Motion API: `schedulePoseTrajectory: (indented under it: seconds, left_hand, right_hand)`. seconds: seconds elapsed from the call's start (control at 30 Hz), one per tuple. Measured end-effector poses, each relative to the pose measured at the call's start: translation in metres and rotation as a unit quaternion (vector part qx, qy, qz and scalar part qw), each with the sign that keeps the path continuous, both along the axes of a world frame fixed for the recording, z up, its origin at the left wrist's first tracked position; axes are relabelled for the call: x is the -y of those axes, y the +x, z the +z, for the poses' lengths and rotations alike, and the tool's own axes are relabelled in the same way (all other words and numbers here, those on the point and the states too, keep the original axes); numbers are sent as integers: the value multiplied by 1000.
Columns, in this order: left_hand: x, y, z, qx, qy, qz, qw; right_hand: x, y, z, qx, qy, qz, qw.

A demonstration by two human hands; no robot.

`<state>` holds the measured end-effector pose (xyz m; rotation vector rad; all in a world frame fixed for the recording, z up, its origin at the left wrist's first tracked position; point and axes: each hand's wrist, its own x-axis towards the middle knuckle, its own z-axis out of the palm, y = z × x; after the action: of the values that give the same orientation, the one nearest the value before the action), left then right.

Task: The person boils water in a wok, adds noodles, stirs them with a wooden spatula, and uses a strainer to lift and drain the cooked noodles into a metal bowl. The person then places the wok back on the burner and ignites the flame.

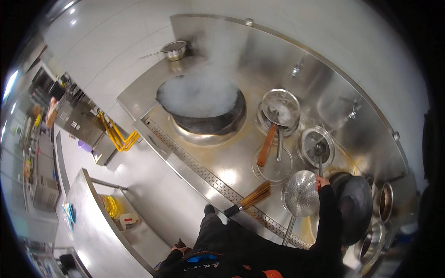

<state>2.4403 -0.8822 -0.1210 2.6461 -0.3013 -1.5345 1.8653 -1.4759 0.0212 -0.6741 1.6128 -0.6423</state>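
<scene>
At the right, my right hand grips the handle end of a metal ladle, whose bowl lies in a pot with a fine strainer. Just left of that hand is a perforated metal skimmer, its handle towards me. Low by my left side hangs my left hand, small and partly hidden; a brown shape is at its fingers, and I cannot tell whether it is held. Thick smoke or steam rises from a large black wok on the burner. A bamboo wok brush lies across the perforated front channel.
A wooden-handled mesh strainer rests over a pot in the middle. Black woks and metal containers stand at right. A small handled pot is at the back corner. Behind me at left is a steel table with an oil bottle below.
</scene>
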Motion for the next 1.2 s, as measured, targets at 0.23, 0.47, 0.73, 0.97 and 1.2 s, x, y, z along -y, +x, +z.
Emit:
schedulePoseTrajectory:
  seconds: [0.23,0.47,0.73,0.97,1.2]
  left_hand:
    - [10,17,-8,-13,-10,-2,1000]
    - [53,66,-23,-17,-27,-54,998]
    - [97,115,-41,-19,0,-145,989]
    - [147,136,-44,-12,10,-210,978]
    - [227,131,-34,-3,-36,-299,954]
  right_hand:
    - [78,34,65,351,66,-81,931]
    - [50,52,78,-133,-140,-61,979]
    - [-14,42,17,-208,-49,-65,975]
    - [30,84,-15,351,35,-123,928]
    - [10,55,77,585,-63,-184,787]
